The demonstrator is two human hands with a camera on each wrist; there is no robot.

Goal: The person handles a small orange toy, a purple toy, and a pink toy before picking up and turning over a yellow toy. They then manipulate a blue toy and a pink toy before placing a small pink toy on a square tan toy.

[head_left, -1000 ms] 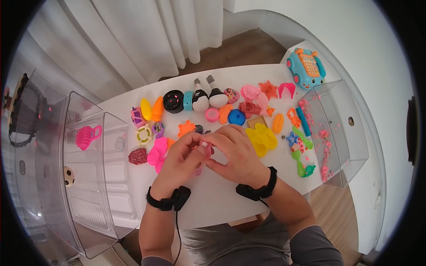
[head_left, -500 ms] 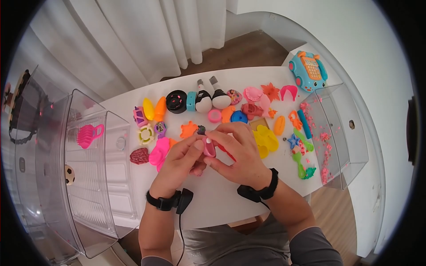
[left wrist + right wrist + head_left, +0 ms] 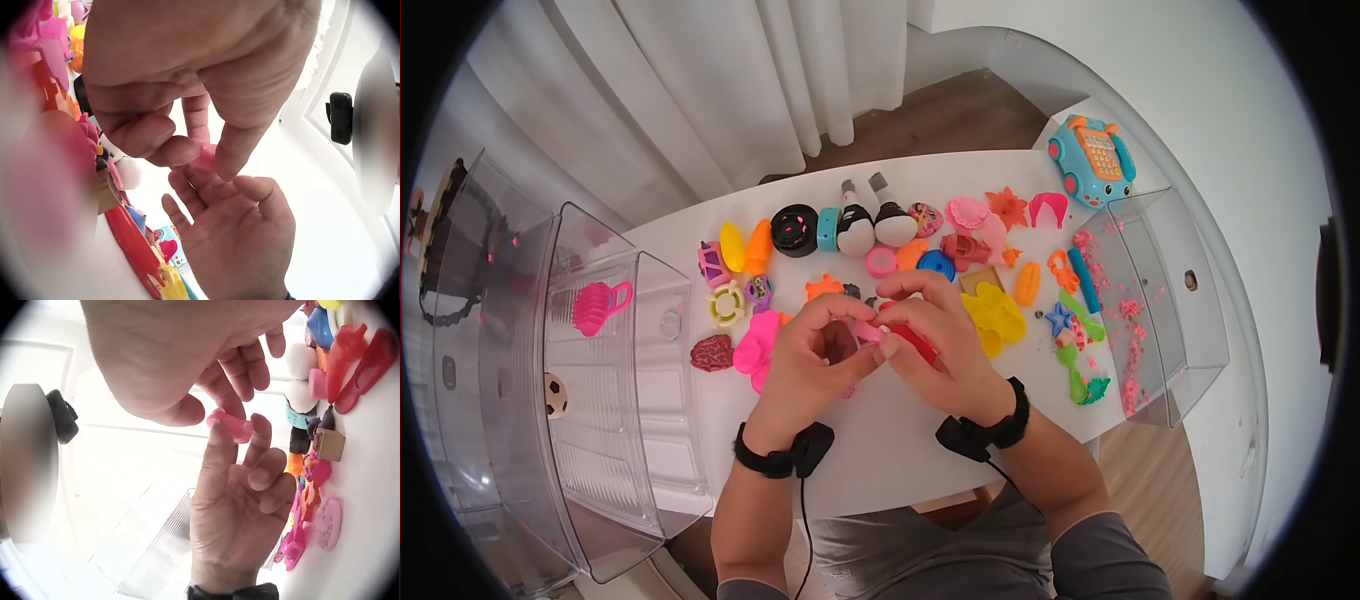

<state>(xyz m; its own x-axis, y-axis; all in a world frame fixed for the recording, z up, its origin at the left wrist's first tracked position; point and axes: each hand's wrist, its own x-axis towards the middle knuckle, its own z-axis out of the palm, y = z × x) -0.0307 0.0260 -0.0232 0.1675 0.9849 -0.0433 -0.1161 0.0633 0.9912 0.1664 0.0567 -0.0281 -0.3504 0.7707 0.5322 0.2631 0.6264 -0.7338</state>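
My left hand [image 3: 805,365] pinches a small, glossy pink plastic piece [image 3: 232,427] between thumb and fingertips. Opposite it, my right hand [image 3: 955,355] has its thumb and fingertips right at the piece's end, with its fingers loosely extended. In the left wrist view the pink piece [image 3: 206,156] is partly hidden by the left fingers. Both hands are above the table's near middle. Two long red plastic pieces [image 3: 369,372] lie on the table, partly covered by the right hand in the head view. A small tan block [image 3: 329,445] sits near them.
Colourful toys spread across the white table [image 3: 870,450], including yellow pieces [image 3: 995,315], a blue lid [image 3: 937,265] and a black wheel [image 3: 795,230]. Clear bins stand at left [image 3: 640,400] and right [image 3: 1170,340]. A toy phone [image 3: 1092,160] is at the back right.
The pink piece has been turned between the fingertips, from upright to lying sideways. My left fingers have shifted their hold, and the red pieces show more between the hands.
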